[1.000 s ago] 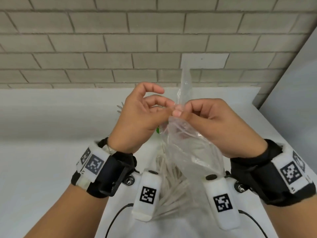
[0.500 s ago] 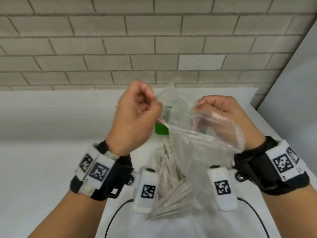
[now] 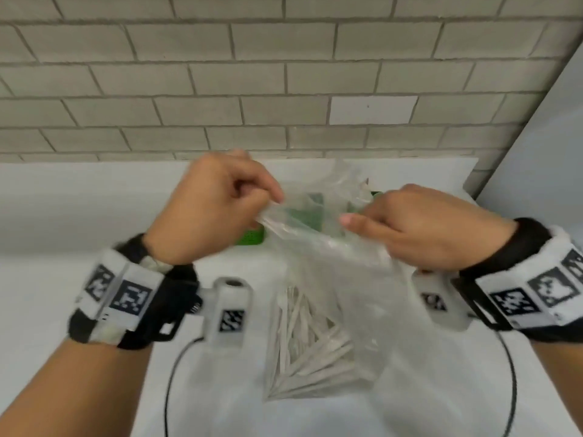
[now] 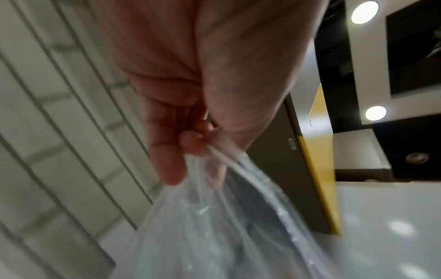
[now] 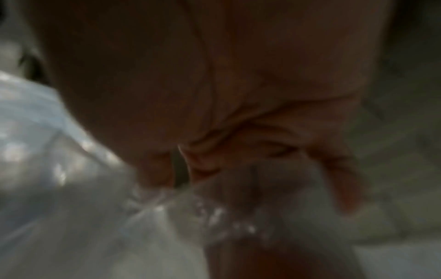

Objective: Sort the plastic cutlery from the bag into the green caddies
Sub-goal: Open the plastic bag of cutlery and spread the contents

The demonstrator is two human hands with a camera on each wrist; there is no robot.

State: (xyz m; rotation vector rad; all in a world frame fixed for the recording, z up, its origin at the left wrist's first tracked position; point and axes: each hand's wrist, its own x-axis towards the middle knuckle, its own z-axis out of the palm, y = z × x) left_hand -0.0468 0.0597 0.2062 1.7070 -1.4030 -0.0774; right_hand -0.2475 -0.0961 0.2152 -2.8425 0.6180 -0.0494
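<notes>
A clear plastic bag (image 3: 340,279) hangs over the white table, with a bundle of white plastic cutlery (image 3: 303,348) in its lower part. My left hand (image 3: 217,203) pinches the left side of the bag's mouth, and my right hand (image 3: 419,228) pinches the right side, so the mouth is stretched between them. The left wrist view shows my left hand (image 4: 190,139) pinching the bunched bag (image 4: 226,217). My right hand (image 5: 214,151) and the bag (image 5: 71,188) are blurred in the right wrist view. A green caddy (image 3: 250,238) shows partly behind the bag, by the wall.
The white table (image 3: 63,279) runs to a grey brick wall (image 3: 284,74) at the back. A pale panel (image 3: 542,152) rises at the right. Black cables (image 3: 170,373) hang from the wrist cameras over the table's near part.
My hands have moved apart, from touching at the bag's top to holding its two sides, and the bag's mouth has spread wide. Both hands have dropped a little.
</notes>
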